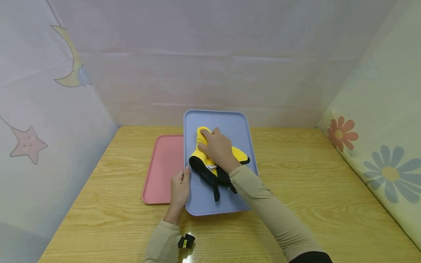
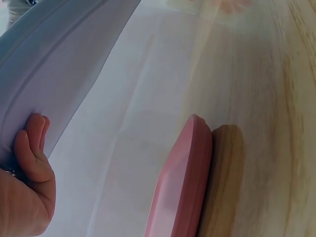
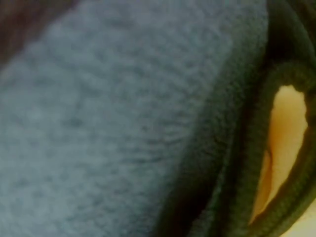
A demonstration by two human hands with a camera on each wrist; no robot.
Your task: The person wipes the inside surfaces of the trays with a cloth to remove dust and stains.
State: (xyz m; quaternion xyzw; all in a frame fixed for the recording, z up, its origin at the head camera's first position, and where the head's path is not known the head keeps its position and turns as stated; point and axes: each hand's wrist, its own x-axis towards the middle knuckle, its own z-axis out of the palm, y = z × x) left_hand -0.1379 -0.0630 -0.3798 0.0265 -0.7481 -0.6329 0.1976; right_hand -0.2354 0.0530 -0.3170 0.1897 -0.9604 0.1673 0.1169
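Observation:
A blue tray is raised off the table, partly over a pink tray. My left hand grips its left edge, thumb on the upper side; in the left wrist view its fingers lie against the underside. On the blue tray lies a soft yellow and black fabric toy with a white tag. My right hand grips its yellow upper part, and the hand and forearm hide some of it. The right wrist view is blurred, filled by grey fabric with dark edging.
The wooden table carries a small black object with a yellow mark, beside the left sleeve. A pale sheet hangs behind the table, and printed sheets stand along both sides. The pink tray rests on the tabletop.

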